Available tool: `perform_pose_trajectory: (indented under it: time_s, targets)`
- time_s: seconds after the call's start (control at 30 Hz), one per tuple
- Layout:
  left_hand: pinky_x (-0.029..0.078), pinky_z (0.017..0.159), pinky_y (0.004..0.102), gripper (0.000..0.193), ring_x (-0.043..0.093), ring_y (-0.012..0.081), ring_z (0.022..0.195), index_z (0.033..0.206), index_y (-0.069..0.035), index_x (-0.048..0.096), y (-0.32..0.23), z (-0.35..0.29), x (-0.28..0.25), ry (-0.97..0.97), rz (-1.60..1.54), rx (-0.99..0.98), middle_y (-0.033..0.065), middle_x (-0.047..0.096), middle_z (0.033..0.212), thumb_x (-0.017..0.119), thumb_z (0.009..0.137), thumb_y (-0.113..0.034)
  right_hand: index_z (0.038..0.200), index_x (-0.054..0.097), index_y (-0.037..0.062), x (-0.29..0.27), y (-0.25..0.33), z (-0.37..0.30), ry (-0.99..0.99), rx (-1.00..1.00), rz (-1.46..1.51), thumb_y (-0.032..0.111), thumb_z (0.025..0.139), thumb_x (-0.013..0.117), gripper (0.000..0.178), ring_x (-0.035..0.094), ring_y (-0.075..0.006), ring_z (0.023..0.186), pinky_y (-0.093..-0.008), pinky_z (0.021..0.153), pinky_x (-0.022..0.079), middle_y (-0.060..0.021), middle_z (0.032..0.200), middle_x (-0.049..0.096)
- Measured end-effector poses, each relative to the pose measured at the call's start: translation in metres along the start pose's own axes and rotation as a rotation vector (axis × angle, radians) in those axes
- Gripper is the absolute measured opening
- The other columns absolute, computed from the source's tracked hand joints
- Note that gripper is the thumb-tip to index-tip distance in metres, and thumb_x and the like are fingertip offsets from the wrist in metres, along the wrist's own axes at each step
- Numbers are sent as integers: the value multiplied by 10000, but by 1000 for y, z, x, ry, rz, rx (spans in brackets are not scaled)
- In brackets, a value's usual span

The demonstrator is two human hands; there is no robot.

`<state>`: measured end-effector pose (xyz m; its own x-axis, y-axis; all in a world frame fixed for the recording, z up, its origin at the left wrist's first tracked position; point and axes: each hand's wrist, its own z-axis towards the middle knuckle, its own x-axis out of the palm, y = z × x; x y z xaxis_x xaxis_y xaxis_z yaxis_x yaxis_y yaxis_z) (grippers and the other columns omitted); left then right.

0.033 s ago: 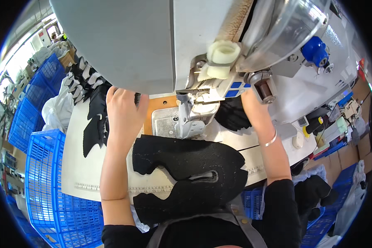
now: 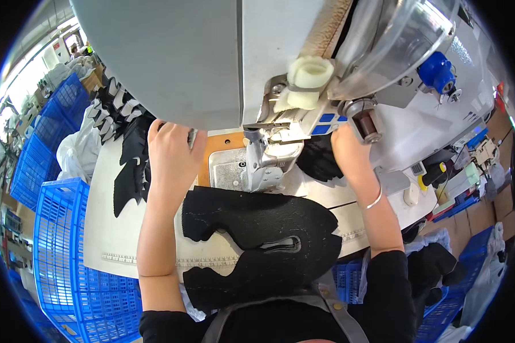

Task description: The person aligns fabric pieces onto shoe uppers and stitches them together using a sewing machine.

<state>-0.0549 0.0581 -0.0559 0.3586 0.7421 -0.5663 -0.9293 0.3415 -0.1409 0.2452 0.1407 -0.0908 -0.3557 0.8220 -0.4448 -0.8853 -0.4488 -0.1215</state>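
Note:
My left hand (image 2: 174,146) reaches up along the left side of the sewing machine (image 2: 266,163), under the edge of its grey head. Its fingers bend inward, and a small dark, greyish thing shows beside the thumb; their tips are hidden. On the machine's other side, my right hand (image 2: 349,146) is next to a bunch of black fabric pieces (image 2: 319,160), its fingers covered by machine parts. A large black curved fabric piece (image 2: 269,220) with a slot and pale stitch lines lies across the table's front, touched by neither hand. Black cut pieces (image 2: 133,177) lie beside my left forearm.
A pile of black pieces with pale edges (image 2: 117,111) sits at the far left of the pale table (image 2: 111,228). Blue plastic crates (image 2: 60,246) stand left of it. A ruler strip (image 2: 212,263) runs along the front. At right are a white computer mouse (image 2: 411,194) and a yellow-and-black spool (image 2: 426,180).

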Motion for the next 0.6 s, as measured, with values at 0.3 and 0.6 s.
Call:
perform_pose_trajectory:
  time_s: [0.3,0.6]
  targets:
    - [421,925,438,100,641,268,744,874,-71,647,45,-14,-17,284,68,-73,80,663,752,677,824,-152,1187,591,17,-74,12,-36,523,-53,-126,94,784,651,415,592,-305,1101,-409,916,478,-152,1189,625]
    - [441,810,400,386,554,318,921,833,-79,608,239,-128,-70,846,8,-515,109,567,957,868,550,-113,1325,493,-12,-102,53,-78,927,-101,536,289,713,793,745,542,-349,1126,-415,954,434,-203,1283,531]
